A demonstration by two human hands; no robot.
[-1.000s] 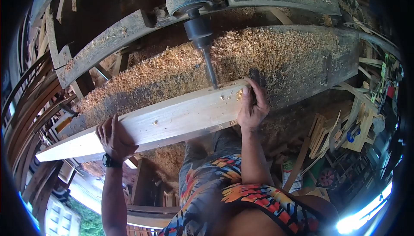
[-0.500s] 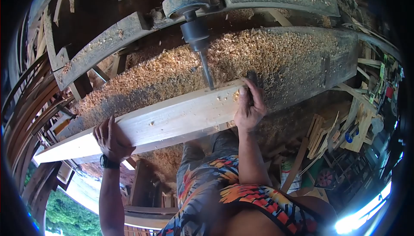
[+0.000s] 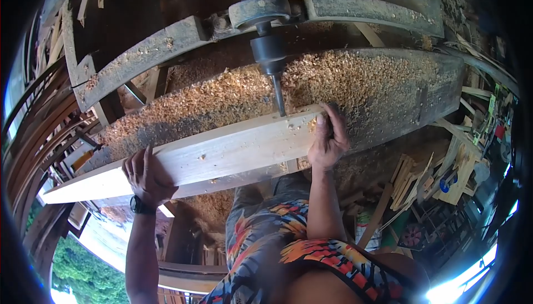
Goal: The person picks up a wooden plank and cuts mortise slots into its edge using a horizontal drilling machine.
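A long pale wooden board [image 3: 233, 151] lies slantwise across the machine table, its near face turned toward me. My left hand [image 3: 149, 179], with a dark watch at the wrist, is closed over the board's left part, fingers on top. At the right end, my right hand [image 3: 328, 143] grips the board, thumb on the near face and fingers over the end. A drill bit [image 3: 278, 94] points down from a dark chuck [image 3: 268, 51], its tip at the board's top edge near my right hand. Beside the tip a small dark slot shows in that edge.
Wood shavings [image 3: 344, 79] are heaped on the table [image 3: 438, 84] behind the board. A curved wooden rail [image 3: 372, 11] runs behind the chuck. Bent wooden strips stand at the left, and stacked offcuts [image 3: 405, 179] lie at the right.
The view has shifted slightly, so the drill and board appear further right. A slot beside the bit tip now shows more clearly. Both hands keep their hold on the board.
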